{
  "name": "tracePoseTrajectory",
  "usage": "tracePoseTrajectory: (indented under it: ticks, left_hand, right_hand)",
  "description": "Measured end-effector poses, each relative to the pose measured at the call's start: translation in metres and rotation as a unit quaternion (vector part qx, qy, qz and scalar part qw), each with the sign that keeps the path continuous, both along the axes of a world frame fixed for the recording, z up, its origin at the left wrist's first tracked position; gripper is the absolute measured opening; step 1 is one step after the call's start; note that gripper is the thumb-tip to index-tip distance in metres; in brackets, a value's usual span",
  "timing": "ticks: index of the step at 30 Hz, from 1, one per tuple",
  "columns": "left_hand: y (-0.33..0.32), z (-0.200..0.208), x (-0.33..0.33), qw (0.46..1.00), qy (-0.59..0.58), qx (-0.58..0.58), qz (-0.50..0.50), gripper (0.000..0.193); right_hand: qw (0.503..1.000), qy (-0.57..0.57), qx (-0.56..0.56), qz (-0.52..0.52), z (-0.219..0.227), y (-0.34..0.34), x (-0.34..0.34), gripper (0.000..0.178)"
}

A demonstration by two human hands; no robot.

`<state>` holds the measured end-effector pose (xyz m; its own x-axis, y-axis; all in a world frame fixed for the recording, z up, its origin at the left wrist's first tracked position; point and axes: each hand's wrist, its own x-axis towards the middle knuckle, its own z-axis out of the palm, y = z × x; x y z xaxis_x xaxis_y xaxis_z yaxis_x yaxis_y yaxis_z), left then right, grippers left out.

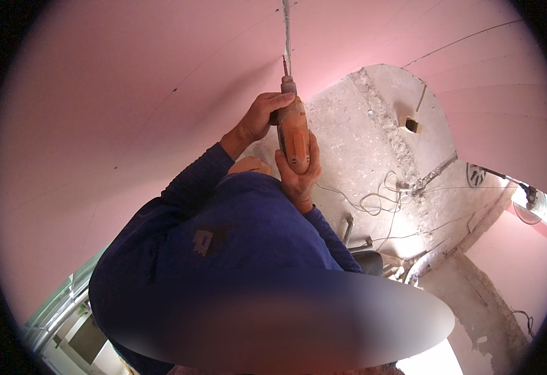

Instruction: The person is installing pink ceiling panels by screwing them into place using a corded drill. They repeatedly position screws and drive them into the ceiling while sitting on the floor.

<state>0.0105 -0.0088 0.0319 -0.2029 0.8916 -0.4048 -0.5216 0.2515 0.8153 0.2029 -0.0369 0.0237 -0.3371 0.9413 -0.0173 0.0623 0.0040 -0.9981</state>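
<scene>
An orange power drill is held in both my hands, its nose pointing away from me. My left hand is closed around the front of the body, with the thumb laid along the top just behind the nose. My right hand grips the rear end, fingers wrapped on both sides. From the nose a thin bit reaches to the pink wall board, beside a narrow vertical seam. Whether the bit's tip touches the board I cannot tell.
A rough concrete floor lies to the right, with a strip of broken rubble across it. A small open box sits there. A loose pale cable coils over the floor near my right arm. More pink board rises at the far right.
</scene>
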Motion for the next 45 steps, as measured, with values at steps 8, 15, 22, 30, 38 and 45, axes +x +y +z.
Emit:
tracePoseTrajectory:
  ticks: [8, 15, 22, 30, 38, 45]
  left_hand:
    - [0.001, -0.004, -0.002, 1.0, -0.006, 0.011, -0.001, 0.047]
    - [0.003, -0.003, -0.001, 1.0, -0.008, 0.0, 0.013, 0.045]
    - [0.004, -0.002, -0.006, 1.0, 0.003, -0.003, -0.004, 0.047]
    - [0.007, -0.005, -0.002, 1.0, -0.008, 0.01, 0.02, 0.047]
    - [0.007, -0.003, -0.001, 0.999, -0.015, 0.034, 0.024, 0.044]
    - [0.007, -0.004, 0.001, 0.999, -0.002, 0.035, 0.033, 0.043]
  right_hand:
    - [1.0, 0.007, 0.005, 0.002, 0.0, 0.001, -0.001, 0.077]
    - [1.0, 0.023, -0.005, 0.011, 0.004, 0.006, -0.002, 0.076]
    - [1.0, 0.018, -0.024, 0.004, 0.007, 0.008, -0.006, 0.08]
    - [0.999, 0.013, -0.03, 0.016, 0.011, 0.013, -0.005, 0.079]
    - [0.998, -0.017, 0.053, 0.036, 0.005, 0.018, -0.003, 0.078]
    - [0.998, -0.014, 0.058, 0.03, -0.002, 0.017, -0.002, 0.08]
